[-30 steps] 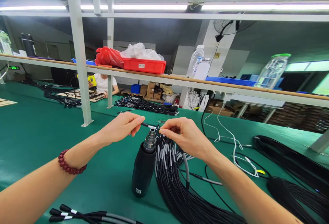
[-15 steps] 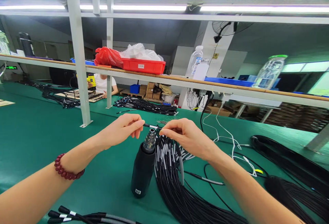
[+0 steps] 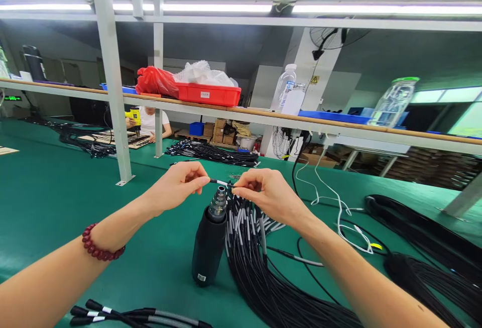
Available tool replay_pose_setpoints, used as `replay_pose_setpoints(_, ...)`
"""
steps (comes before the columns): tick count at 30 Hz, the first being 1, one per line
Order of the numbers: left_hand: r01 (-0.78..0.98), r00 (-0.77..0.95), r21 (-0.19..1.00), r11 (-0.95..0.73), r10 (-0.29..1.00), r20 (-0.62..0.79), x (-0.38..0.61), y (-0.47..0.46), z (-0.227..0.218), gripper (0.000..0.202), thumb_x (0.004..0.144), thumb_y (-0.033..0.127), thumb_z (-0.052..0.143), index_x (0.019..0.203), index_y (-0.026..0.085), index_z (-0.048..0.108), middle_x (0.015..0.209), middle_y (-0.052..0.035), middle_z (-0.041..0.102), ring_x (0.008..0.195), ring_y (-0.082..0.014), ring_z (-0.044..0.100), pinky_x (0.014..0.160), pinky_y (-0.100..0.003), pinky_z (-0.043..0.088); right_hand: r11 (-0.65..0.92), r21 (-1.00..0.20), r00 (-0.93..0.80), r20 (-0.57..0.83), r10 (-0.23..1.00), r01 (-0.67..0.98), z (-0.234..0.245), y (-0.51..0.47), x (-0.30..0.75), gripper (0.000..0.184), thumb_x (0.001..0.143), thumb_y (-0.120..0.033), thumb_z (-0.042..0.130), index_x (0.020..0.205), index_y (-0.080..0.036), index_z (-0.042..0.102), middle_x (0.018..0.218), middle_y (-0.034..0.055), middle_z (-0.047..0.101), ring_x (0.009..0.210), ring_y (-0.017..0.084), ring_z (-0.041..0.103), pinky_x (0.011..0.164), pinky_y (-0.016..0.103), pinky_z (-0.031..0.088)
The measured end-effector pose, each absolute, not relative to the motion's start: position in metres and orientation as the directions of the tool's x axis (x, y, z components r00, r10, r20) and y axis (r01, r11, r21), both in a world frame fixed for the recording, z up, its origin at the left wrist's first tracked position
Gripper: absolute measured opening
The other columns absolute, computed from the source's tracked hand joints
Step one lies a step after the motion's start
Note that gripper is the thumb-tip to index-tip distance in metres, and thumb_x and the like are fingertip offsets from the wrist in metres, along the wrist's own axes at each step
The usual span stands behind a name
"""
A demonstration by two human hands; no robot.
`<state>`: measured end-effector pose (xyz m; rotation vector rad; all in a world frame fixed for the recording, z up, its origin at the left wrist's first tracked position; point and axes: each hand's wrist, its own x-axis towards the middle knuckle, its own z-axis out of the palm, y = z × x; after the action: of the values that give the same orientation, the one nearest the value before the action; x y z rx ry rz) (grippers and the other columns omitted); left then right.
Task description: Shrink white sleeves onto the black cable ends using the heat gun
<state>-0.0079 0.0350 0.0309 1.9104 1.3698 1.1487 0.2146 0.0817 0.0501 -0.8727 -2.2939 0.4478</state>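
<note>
Gleaming green mat; cables; fluorescent tubes

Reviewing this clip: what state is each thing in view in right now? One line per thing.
left hand: pinching the black cable
right hand: pinching the same cable
black cable: held roughly level, just above the nozzle
heat gun: standing upright, metal nozzle up
cable bundle: lying heaped beside the heat gun
red crate: on the shelf, filled with white plastic

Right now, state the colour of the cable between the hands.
The cable is black, white-banded; head view shows it best.
</note>
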Motion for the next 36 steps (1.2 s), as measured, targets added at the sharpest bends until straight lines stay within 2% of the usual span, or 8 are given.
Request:
replay_pose_setpoints(5, 0.379, 0.091, 0.837, -0.396, 0.916, 0.392, -0.005, 0.035, 0.032, 0.019, 0.084, 0.036, 0.065, 0.084, 0.017, 0.065, 0.07, 0.0015, 0.064, 0.069, -0.0135, 0.059, 0.066, -0.026, 0.045, 0.729, -0.497, -0.585, 0.442, 0.68, 0.472, 0.051, 0.08, 0.216, 0.015, 0.08, -0.02, 0.064, 0.066, -0.016, 0.07, 0.062, -0.0009, 0.06, 0.057, 0.011, 0.045, 0.054, 0.025, 0.033)
replay_pose_setpoints(10, 0.323, 0.089, 0.849, -0.418, 0.906, 0.413, -0.003, 0.03, 0.034, 0.018, 0.085, 0.035, 0.065, 0.082, 0.017, 0.064, 0.066, 0.0023, 0.063, 0.066, -0.0122, 0.058, 0.064, -0.024, 0.045, 0.68, -0.618, -0.654, 0.331, 0.68, 0.394, 0.055, 0.077, 0.222, 0.029, 0.088, -0.036, 0.059, 0.074, -0.015, 0.071, 0.062, -0.0006, 0.056, 0.056, 0.011, 0.039, 0.051, 0.026, 0.03)
replay_pose_setpoints(12, 0.315, 0.105, 0.857, -0.408, 0.912, 0.396, -0.003, 0.028, 0.034, 0.019, 0.086, 0.036, 0.064, 0.081, 0.018, 0.063, 0.067, 0.0024, 0.063, 0.066, -0.012, 0.057, 0.064, -0.024, 0.045, 0.674, -0.623, -0.687, 0.284, 0.669, 0.398, 0.057, 0.075, 0.224, 0.034, 0.092, -0.039, 0.053, 0.077, -0.015, 0.072, 0.061, -0.0007, 0.053, 0.056, 0.011, 0.036, 0.051, 0.026, 0.027)
replay_pose_setpoints(17, 0.396, 0.156, 0.848, -0.352, 0.936, 0.316, -0.005, 0.025, 0.031, 0.033, 0.093, 0.048, 0.053, 0.079, 0.019, 0.059, 0.064, 0.0022, 0.063, 0.063, -0.0132, 0.057, 0.059, -0.023, 0.041, 0.671, -0.608, -0.672, 0.286, 0.683, 0.424, 0.058, 0.073, 0.226, 0.032, 0.092, -0.037, 0.054, 0.077, -0.015, 0.072, 0.064, 0.0004, 0.056, 0.057, 0.012, 0.039, 0.053, 0.026, 0.03)
replay_pose_setpoints(23, 0.503, 0.134, 0.79, -0.352, 0.934, 0.331, -0.003, 0.025, 0.029, 0.05, 0.095, 0.056, 0.042, 0.065, 0.019, 0.057, 0.058, 0.0002, 0.061, 0.067, -0.0162, 0.06, 0.056, -0.024, 0.037, 0.67, -0.612, -0.665, 0.294, 0.686, 0.421, 0.055, 0.074, 0.222, 0.028, 0.089, -0.035, 0.056, 0.075, -0.015, 0.071, 0.065, 0.0013, 0.059, 0.058, 0.012, 0.042, 0.053, 0.026, 0.032)
replay_pose_setpoints(26, 0.475, 0.105, 0.795, -0.377, 0.922, 0.374, -0.002, 0.025, 0.03, 0.043, 0.093, 0.049, 0.05, 0.063, 0.019, 0.056, 0.058, 0.0003, 0.061, 0.073, -0.0168, 0.063, 0.057, -0.023, 0.038, 0.683, -0.591, -0.659, 0.312, 0.684, 0.429, 0.055, 0.074, 0.221, 0.029, 0.088, -0.035, 0.056, 0.072, -0.015, 0.069, 0.061, -0.0006, 0.054, 0.056, 0.011, 0.038, 0.051, 0.025, 0.029)
replay_pose_setpoints(29, 0.419, 0.066, 0.822, -0.386, 0.916, 0.396, -0.002, 0.027, 0.03, 0.027, 0.088, 0.041, 0.061, 0.074, 0.018, 0.064, 0.064, 0.001, 0.065, 0.063, -0.0133, 0.058, 0.06, -0.023, 0.042, 0.703, -0.568, -0.646, 0.352, 0.678, 0.428, 0.055, 0.075, 0.219, 0.028, 0.087, -0.033, 0.058, 0.068, -0.015, 0.068, 0.056, -0.0027, 0.048, 0.053, 0.01, 0.035, 0.049, 0.024, 0.026)
replay_pose_setpoints(36, 0.342, -0.001, 0.816, -0.466, 0.868, 0.497, -0.002, 0.037, 0.026, 0.014, 0.078, 0.029, 0.073, 0.078, 0.016, 0.07, 0.075, -0.0002, 0.068, 0.071, -0.013, 0.059, 0.066, -0.024, 0.045, 0.713, -0.536, -0.584, 0.425, 0.691, 0.452, 0.054, 0.082, 0.214, 0.018, 0.081, -0.025, 0.063, 0.067, -0.016, 0.069, 0.056, -0.0028, 0.053, 0.052, 0.01, 0.04, 0.051, 0.025, 0.03)
